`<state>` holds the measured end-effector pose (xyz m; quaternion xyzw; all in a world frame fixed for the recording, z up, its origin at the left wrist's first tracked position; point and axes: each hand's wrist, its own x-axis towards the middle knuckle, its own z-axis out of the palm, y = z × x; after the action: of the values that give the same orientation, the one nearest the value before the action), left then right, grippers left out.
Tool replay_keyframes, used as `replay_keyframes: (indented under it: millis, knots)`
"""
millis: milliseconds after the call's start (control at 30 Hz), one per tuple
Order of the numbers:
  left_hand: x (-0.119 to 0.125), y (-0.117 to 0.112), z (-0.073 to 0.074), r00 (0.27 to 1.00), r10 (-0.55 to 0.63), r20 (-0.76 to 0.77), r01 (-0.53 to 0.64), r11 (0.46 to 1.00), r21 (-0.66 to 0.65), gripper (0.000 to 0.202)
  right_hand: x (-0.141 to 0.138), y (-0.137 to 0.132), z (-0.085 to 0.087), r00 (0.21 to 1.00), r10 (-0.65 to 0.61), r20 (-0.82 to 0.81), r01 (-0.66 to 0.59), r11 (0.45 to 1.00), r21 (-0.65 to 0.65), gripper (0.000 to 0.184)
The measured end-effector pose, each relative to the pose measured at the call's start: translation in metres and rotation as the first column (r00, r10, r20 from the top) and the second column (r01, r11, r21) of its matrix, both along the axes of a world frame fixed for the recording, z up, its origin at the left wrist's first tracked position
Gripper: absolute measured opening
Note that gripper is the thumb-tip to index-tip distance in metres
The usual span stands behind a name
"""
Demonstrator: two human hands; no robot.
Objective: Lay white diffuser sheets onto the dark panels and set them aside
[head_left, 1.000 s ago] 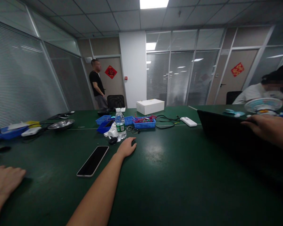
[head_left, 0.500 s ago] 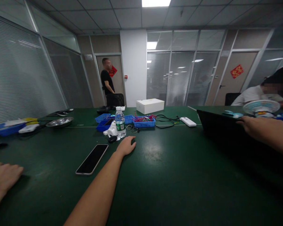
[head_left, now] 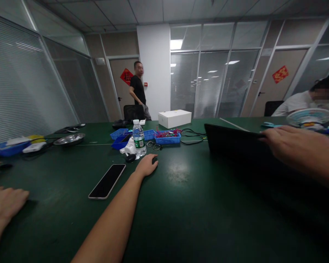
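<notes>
Black panel (head_left: 230, 149) shifted leftward over the tabletop (head_left: 181, 219), gripped at its top edge by the right hand (head_left: 298, 148).
Compared with half a second ago, the panel's near corner has been brought closer to the white box (head_left: 174, 119), and the white device seen then beside the cable is now hidden; a standing person (head_left: 137, 87) in the background is seen farther right, beside the pillar (head_left: 155, 73). The right arm is extended from the right edge, fingers closed narrowly over the panel. The left arm is stretched forward, its hand (head_left: 146, 165) rested palm down near the bottle (head_left: 139, 138) and phone (head_left: 107, 182), fingers loosely curled; whether anything is held under them cannot be told.
</notes>
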<state>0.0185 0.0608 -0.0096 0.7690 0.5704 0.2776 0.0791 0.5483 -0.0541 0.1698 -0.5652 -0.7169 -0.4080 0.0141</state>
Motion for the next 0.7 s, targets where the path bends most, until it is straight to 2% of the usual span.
replay_keyframes:
  millis: [67, 133, 167, 233, 300, 333, 433, 533, 633, 700]
  knots:
    - [0.003, 0.003, -0.003, 1.0, 0.007, 0.01, -0.007, 1.0, -0.013, 0.05, -0.033, -0.02, -0.003, 0.98, 0.199, 0.009, -0.199, 0.98, -0.01, 0.031]
    - [0.006, 0.006, -0.005, 1.0, 0.013, 0.023, -0.012, 1.0, -0.027, 0.051, -0.065, -0.043, -0.012, 0.925, 0.378, 0.033, -0.379, 0.925, 0.022, 0.035]
    - [0.007, 0.007, -0.005, 0.999, 0.013, 0.034, -0.012, 0.999, -0.033, 0.051, -0.08, -0.054, -0.018, 0.889, 0.454, 0.055, -0.456, 0.889, 0.04, 0.036]
    - [0.008, 0.008, -0.005, 0.998, 0.019, 0.059, -0.016, 0.999, -0.043, 0.049, -0.107, -0.075, -0.034, 0.78, 0.619, 0.089, -0.625, 0.777, 0.073, 0.037]
    - [0.007, 0.009, -0.003, 0.996, 0.033, 0.087, -0.029, 0.998, -0.052, 0.056, -0.128, -0.092, -0.056, 0.699, 0.714, 0.047, -0.715, 0.695, 0.075, 0.036]
    - [0.007, 0.009, -0.002, 0.992, 0.046, 0.114, -0.039, 0.997, -0.061, 0.06, -0.137, -0.099, -0.069, 0.673, 0.739, 0.012, -0.738, 0.671, 0.071, 0.037]
    - [0.005, 0.008, 0.002, 0.969, 0.087, 0.23, -0.068, 0.994, -0.089, 0.065, -0.156, -0.107, -0.107, 0.655, 0.745, -0.125, -0.748, 0.663, 0.031, 0.035]
    - [0.006, 0.006, 0.004, 0.97, 0.07, 0.231, -0.053, 0.995, -0.08, 0.062, -0.163, -0.096, -0.129, 0.701, 0.648, -0.298, -0.707, 0.688, -0.164, 0.035]
    - [0.009, 0.004, 0.003, 0.99, 0.024, 0.138, -0.017, 0.999, -0.051, 0.048, -0.15, -0.056, -0.127, 0.788, 0.47, -0.398, -0.601, 0.729, -0.328, 0.043]
    - [0.011, 0.003, 0.001, 0.995, 0.006, 0.096, -0.003, 0.999, -0.034, 0.04, -0.126, -0.016, -0.119, 0.831, 0.355, -0.428, -0.506, 0.802, -0.317, 0.045]
